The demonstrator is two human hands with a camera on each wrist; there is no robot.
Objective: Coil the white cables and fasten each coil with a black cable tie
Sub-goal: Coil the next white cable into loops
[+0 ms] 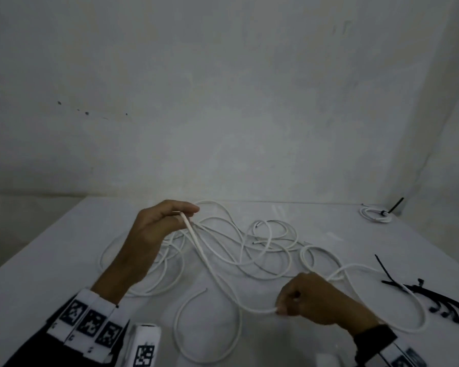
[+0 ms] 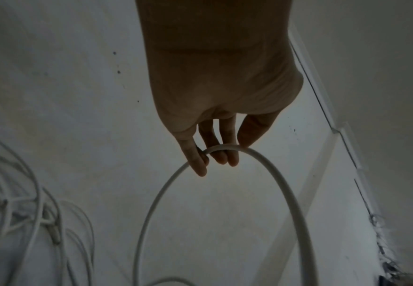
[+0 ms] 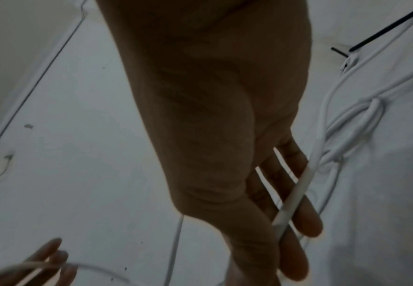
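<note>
Starting a coil, the left hand (image 1: 154,229) and right hand (image 1: 316,300) are both pinching one white cable (image 1: 212,268), likely needing the next loop gathered leftward.

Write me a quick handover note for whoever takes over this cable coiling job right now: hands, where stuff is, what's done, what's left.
Left hand: raised over the table, pinching the held white cable near its end.
Right hand: low and nearer the body, gripping the same cable further along; the span between the hands hangs slack.
Loose white cables: tangled mid-table, uncoiled.
Black cable ties: piled at the right edge.
Done: one finished coil, tied in black, at the far right corner.
Left: coil the held cable, tie it, then do the rest of the tangle.
</note>
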